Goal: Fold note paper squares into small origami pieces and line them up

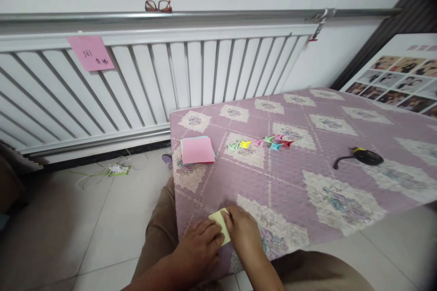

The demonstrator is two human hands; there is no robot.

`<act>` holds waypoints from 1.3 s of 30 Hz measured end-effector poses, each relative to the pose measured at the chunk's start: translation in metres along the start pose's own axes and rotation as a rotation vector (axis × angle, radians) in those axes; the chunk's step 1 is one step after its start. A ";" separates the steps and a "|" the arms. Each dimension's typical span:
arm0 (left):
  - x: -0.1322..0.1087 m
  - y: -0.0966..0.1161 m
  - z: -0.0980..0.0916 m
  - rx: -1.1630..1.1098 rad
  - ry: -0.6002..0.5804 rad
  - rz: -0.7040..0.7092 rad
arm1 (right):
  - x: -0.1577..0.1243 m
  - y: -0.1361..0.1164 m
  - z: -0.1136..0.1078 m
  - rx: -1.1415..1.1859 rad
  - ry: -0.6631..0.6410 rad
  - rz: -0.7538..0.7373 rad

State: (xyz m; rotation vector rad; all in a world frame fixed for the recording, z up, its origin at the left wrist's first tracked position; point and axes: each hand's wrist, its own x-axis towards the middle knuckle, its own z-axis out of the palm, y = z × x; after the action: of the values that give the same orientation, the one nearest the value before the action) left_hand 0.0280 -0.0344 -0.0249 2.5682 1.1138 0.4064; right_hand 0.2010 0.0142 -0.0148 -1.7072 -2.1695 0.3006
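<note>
A piece of pale yellow paper (220, 221), folded into a narrow rectangle, lies at the near edge of the cloth-covered table between my hands. My left hand (201, 243) presses on its left side, fingers bent over the paper. On the other side my right hand (244, 229) grips its edge with the thumb on top; the other fingers are partly hidden and a little blurred. Beyond them sits a stack of square coloured paper (198, 150), pink on top. Several small folded paper pieces (245, 144) in green, yellow, pink, blue and red lie in a cluster to its right.
A black object with a yellow band and a curved strap (368, 156) lies on the right of the floral tablecloth (290, 186). Behind stands a white radiator (201, 68) with glasses (159, 6) on the pipe above. A power strip (118, 170) with cables is on the floor at left.
</note>
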 end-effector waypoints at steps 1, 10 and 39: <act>0.000 -0.002 0.001 0.018 0.000 0.008 | 0.000 0.003 0.001 -0.012 0.048 -0.013; 0.000 -0.007 0.000 0.190 0.031 0.071 | -0.041 0.002 0.014 0.005 0.274 -0.322; -0.010 -0.017 0.002 0.144 0.038 -0.049 | -0.029 0.011 0.020 -0.082 0.180 0.063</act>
State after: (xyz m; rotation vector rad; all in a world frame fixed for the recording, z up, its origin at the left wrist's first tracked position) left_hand 0.0111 -0.0313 -0.0346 2.6605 1.2592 0.3777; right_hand 0.2084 -0.0100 -0.0413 -1.7756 -2.0273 0.0710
